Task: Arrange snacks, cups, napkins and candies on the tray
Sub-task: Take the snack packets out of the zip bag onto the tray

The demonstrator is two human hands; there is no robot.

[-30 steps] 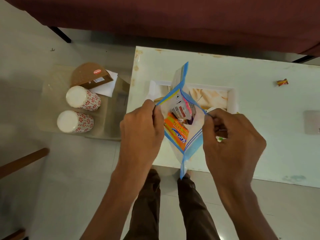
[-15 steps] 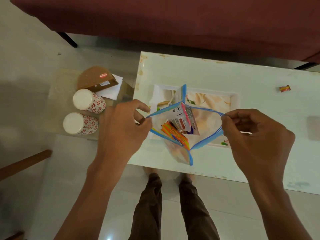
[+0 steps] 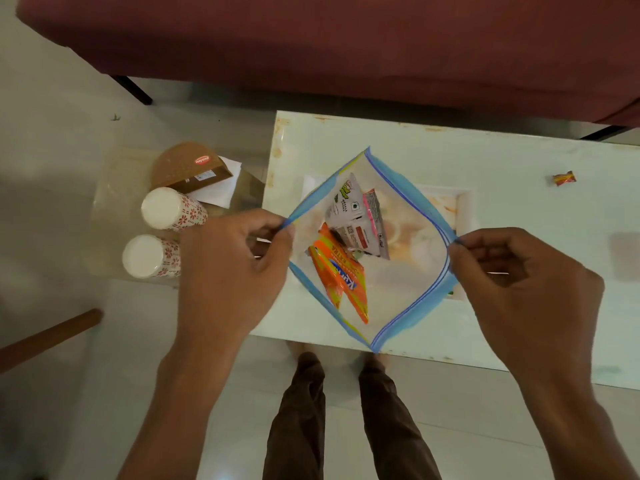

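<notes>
A dark red upholstered seat (image 3: pixel 311 46) spans the far side, and a white worktop (image 3: pixel 540 278) stands in front of it, over a pale tiled floor (image 3: pixel 52 98). Both forearms reach in from below. The left hand (image 3: pixel 228 271) is curled, thumb and forefinger pinching the left lip of a clear zip bag (image 3: pixel 412 282) with a blue seal strip. The right hand (image 3: pixel 526 296), curled likewise, pinches the right lip. Held between them, the bag's mouth gapes in a wide diamond above the worktop. Under the bag, on the worktop, sits the white tray (image 3: pixel 465 209), its patterned floor seen partly through the plastic.

Inside the bag lie two orange snack packets (image 3: pixel 343 282), one showing "EXTRA" and blue letters beginning "Kur". Just beyond them is a grey-white packet (image 3: pixel 353 220) printed "MASALA", with a pink-edged packet (image 3: pixel 374 216) against it.

To the left, on a lower clear worktop (image 3: pixel 114 188), sits a brown box (image 3: pixel 187 168) with a red oval label too small to read. White napkins (image 3: pixel 221 188) lie under its right edge, and two paper cups (image 3: pixel 169 209) with a red flower print are close by, mouths down. One wrapped candy (image 3: pixel 563 178) lies alone on the white worktop, well right of the tray
</notes>
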